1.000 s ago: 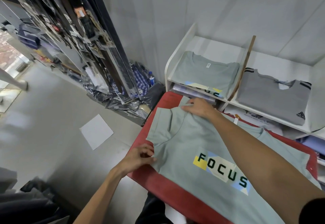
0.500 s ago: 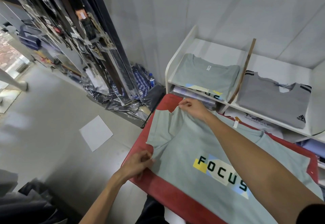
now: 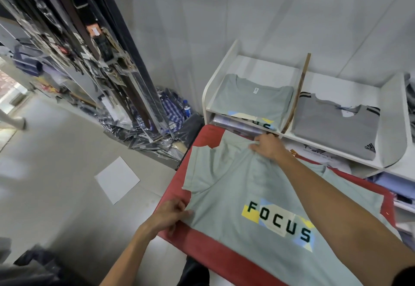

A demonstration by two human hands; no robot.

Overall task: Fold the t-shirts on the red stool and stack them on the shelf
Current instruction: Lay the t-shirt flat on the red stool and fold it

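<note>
A green t-shirt (image 3: 258, 196) with the word FOCUS on it is spread print-up on the red stool (image 3: 202, 238). Its near side edge is pinched by the left hand (image 3: 170, 216). The cloth near the shoulder is gripped by the right hand (image 3: 267, 146), with the fingers curled into it. A second ago the right hand was lying flatter on the shirt; now the cloth is bunched up and lifted a little under it, and the left hand has been slid a bit nearer along the edge. It looks as if the sleeve side is about to be folded over, so the folding of this shirt is only just begun.

Behind the stool a white shelf (image 3: 210, 88) is seen. A folded green shirt (image 3: 251, 101) is already lying in its left part, and a grey shirt (image 3: 336, 128) lies in the part beside it. A wooden stick (image 3: 298, 92) is leaned between them. The right arm is stretched across the shirt and could get in the way of the fold. A white sheet of paper (image 3: 116, 179) lies on the floor.
</note>
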